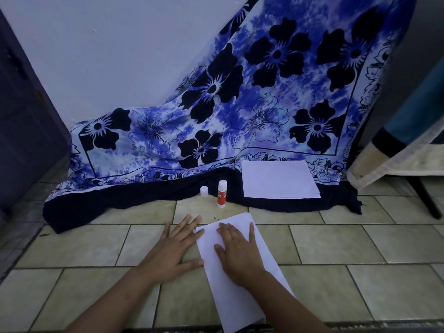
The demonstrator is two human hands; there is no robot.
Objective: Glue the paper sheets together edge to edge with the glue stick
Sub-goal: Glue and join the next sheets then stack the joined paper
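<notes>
A long white paper sheet (262, 246) lies slanted on the tiled floor in front of me. My right hand (237, 253) presses flat on it with the fingers spread. My left hand (177, 246) lies flat on the tiles beside the sheet, its fingertips touching the paper's left edge. Beyond the hands a red and white glue stick (221, 193) stands upright at the edge of the cloth. Its white cap (204, 191) stands to the left of it. A stack of white paper sheets (278, 179) lies on the cloth at the back right.
A blue flowered cloth (216, 131) hangs down the wall and spreads onto the tiled floor (336, 243). A dark door or cabinet (21, 121) stands at the left. A piece of furniture with a dark leg (425, 200) stands at the right.
</notes>
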